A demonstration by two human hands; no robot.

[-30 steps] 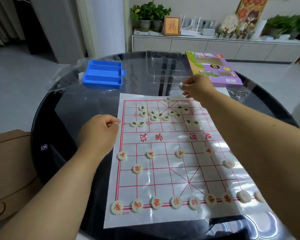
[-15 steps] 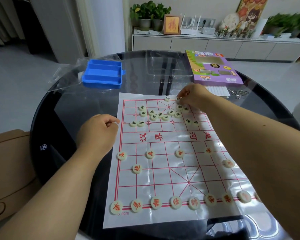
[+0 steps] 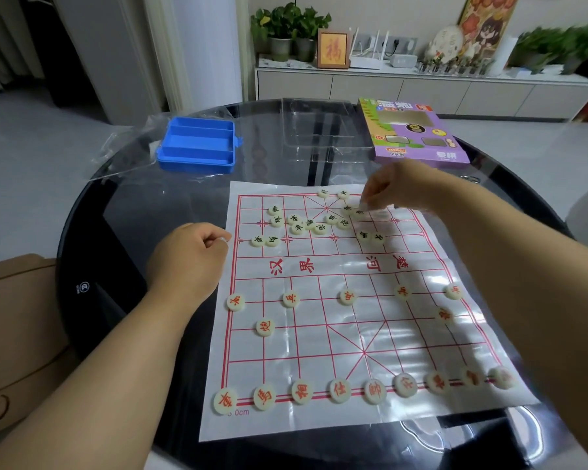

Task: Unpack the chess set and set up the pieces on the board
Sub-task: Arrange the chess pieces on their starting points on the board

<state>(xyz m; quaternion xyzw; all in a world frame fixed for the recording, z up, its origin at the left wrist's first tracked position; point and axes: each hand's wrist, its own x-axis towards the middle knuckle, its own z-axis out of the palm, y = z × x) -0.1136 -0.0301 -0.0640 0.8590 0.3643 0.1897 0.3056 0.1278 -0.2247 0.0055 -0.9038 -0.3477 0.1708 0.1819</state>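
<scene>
Chess board [image 3: 347, 334] flat on dark glass worktop [image 3: 123, 232], red pieces [image 3: 302, 392] ranked along near edge.
Right hand [image 3: 392, 188] fingers pinch a dark-lettered piece [image 3: 361, 209] at far side; left hand [image 3: 190, 256] curled at board's left edge, contents unclear.

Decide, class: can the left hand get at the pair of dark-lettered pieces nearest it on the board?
Probably yes. The left hand rests at the board's left edge, and the two pieces lie just beyond its knuckles with nothing between, though its fingers are curled.
</scene>
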